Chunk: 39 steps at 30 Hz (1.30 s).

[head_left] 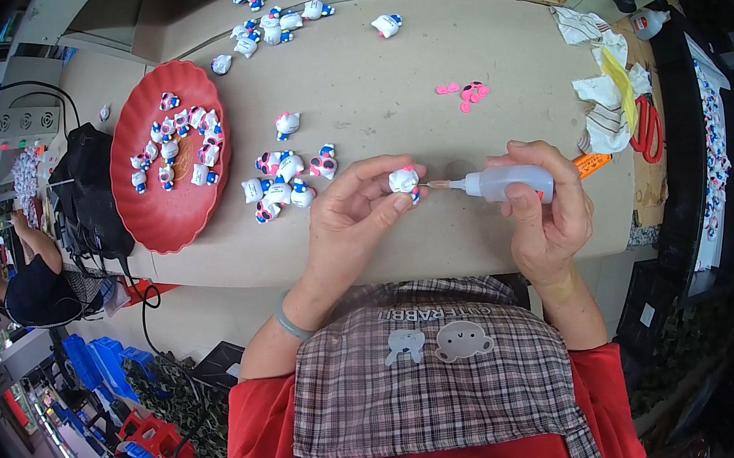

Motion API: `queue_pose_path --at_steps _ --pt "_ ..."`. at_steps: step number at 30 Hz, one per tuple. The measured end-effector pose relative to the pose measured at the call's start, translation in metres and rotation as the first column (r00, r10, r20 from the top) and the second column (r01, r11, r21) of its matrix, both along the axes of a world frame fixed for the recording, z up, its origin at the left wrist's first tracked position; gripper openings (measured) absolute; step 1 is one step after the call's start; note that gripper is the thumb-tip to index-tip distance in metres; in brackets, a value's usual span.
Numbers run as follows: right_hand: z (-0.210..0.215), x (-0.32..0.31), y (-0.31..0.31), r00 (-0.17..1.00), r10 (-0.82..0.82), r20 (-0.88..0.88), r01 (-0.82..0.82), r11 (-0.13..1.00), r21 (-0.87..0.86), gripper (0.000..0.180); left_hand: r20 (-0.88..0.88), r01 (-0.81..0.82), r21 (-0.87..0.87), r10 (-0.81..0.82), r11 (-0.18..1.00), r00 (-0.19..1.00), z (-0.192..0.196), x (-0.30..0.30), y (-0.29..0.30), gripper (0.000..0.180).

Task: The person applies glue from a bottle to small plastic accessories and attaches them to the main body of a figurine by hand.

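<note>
Between thumb and fingers, my left hand (pixel 356 205) pinches a small white cat figurine (pixel 403 180) with a bit of pink and blue on it. My right hand (pixel 554 219) is wrapped round a translucent squeeze bottle (pixel 517 184), lying sideways in the grip. Its thin nozzle tip points left and is at or very near the figurine's side; whether it touches I cannot tell. To the left of my left hand lies a cluster of similar figurines (pixel 278 192), some with pink glasses-shaped pieces. Farther off on the table are loose pink pieces (pixel 467 94).
A red scalloped tray (pixel 129 125) with several figurines stands at left. More figurines (pixel 272 28) lie at the far left. At right are crumpled cloths (pixel 613 94), red-handled scissors (pixel 649 130), an orange tool (pixel 591 165) and a black rack (pixel 674 74). Another person (pixel 39 287) sits farther left.
</note>
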State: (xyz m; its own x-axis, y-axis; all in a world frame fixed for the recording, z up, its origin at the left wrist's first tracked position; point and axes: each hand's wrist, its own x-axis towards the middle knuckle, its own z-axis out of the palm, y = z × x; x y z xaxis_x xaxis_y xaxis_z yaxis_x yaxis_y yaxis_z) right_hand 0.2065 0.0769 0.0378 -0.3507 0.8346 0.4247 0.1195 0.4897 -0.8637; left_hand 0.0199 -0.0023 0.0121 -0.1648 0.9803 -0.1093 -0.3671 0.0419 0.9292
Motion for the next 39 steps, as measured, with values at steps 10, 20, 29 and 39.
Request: queue_pose_path --at_steps 10,20,29,39 --pt "-0.0048 -0.0006 0.0019 0.997 0.042 0.062 -0.045 0.997 0.056 0.03 0.029 0.005 -0.036 -0.004 0.999 1.0 -0.0016 0.0015 0.0014 0.034" --pt "-0.01 0.0006 0.0009 0.999 0.015 0.043 -0.018 0.997 0.076 0.03 0.048 0.013 -0.03 -0.011 0.999 0.999 0.0005 0.0012 0.001 0.033" --pt "-0.0009 0.0006 -0.0021 0.998 0.002 0.058 -0.002 1.0 0.001 0.029 0.035 0.004 -0.022 -0.003 1.0 0.999 0.0003 0.0002 0.0019 0.033" --pt "-0.0082 -0.0003 0.0002 0.997 -0.015 -0.08 0.01 0.999 -0.054 0.029 0.165 0.025 -0.046 -0.017 0.999 0.986 0.0023 0.0004 0.0039 0.031"
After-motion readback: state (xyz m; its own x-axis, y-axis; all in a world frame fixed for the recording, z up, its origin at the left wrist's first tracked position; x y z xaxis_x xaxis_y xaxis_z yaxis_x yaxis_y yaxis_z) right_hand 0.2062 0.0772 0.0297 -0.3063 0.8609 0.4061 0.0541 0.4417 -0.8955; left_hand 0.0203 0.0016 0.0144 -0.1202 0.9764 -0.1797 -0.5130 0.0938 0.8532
